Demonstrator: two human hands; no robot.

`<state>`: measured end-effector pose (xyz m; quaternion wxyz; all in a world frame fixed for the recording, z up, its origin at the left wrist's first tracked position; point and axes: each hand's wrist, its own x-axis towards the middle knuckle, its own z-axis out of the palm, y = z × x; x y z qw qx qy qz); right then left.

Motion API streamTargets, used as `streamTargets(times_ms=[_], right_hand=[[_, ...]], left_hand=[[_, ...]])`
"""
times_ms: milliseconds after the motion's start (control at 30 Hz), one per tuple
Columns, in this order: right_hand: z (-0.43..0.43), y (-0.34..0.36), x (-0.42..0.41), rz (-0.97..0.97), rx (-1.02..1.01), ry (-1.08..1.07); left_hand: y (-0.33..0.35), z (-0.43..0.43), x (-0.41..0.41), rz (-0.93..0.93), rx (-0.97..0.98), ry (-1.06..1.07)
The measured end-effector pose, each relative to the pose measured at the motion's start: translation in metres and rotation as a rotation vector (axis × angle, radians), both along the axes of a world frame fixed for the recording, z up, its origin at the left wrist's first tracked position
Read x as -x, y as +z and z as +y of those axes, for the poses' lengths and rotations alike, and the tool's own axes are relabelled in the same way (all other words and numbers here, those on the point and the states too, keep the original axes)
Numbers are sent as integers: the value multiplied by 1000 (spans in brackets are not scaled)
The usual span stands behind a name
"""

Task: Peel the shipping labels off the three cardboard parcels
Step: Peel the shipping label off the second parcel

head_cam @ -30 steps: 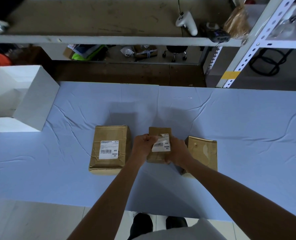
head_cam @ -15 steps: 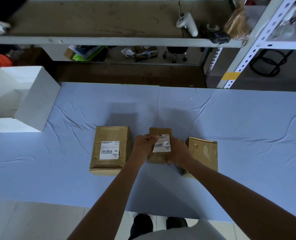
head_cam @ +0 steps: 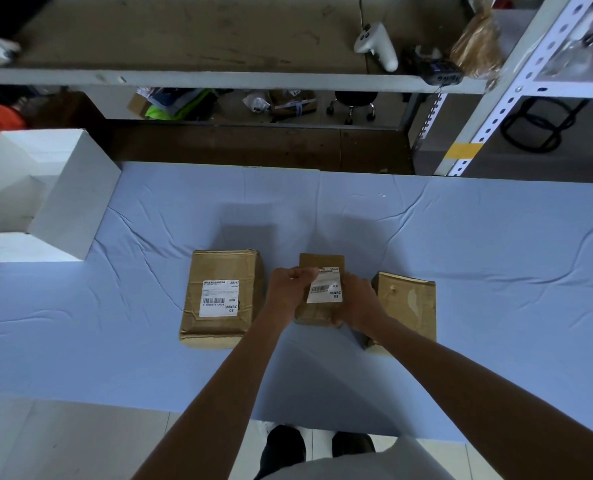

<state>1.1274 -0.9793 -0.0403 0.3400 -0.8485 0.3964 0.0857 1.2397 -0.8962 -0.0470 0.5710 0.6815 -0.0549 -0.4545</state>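
At the middle parcel (head_cam: 319, 261): pinching the upper-left corner of its label (head_cam: 327, 289) with the left hand (head_cam: 290, 289), fingertips closed on the lifted paper edge. Bracing with the right hand (head_cam: 357, 303), curled round the parcel's right side and near corner. Cannot tell whether held clear of the blue cloth (head_cam: 496, 271) or resting on it. Only that one corner raised, rest of label flat on the cardboard. Judged early in this peel.

Just beside, leftward: left parcel (head_cam: 219, 265), flat on the cloth, with its own label (head_cam: 219, 298) whole and untouched. Just beside the right wrist: right parcel (head_cam: 420, 327), no label on top, only a pale scuffed patch. Judged already stripped. Well apart, at the table's left edge: white box (head_cam: 63, 202).

Risks from here:
- Tearing across the label, from too steep or too quick a pull on thin paper.
- Stripping the cardboard skin along with the glue, as hinted by the pale patch on the right parcel.
- Parcel twisting out of the right-hand brace under a hard tug, then bumping the right parcel so close by.
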Motion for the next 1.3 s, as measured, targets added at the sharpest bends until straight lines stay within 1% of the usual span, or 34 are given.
streamTargets(times_ms=[333,733,1033,1300], right_hand=[[1,-2,0,-56,-9,-36],[-2,-2,-1,5,-31,-10],[-2,-5,-1,0,-25,3],[-3,-8,-1,-1,-7,18]], left_hand=[[-1,-1,1,23,-14,-9],[1,-1,2,22,-24,-7],[-1,-2,0,22,-45,-13],[-3,-1,-1,41,-18,6]])
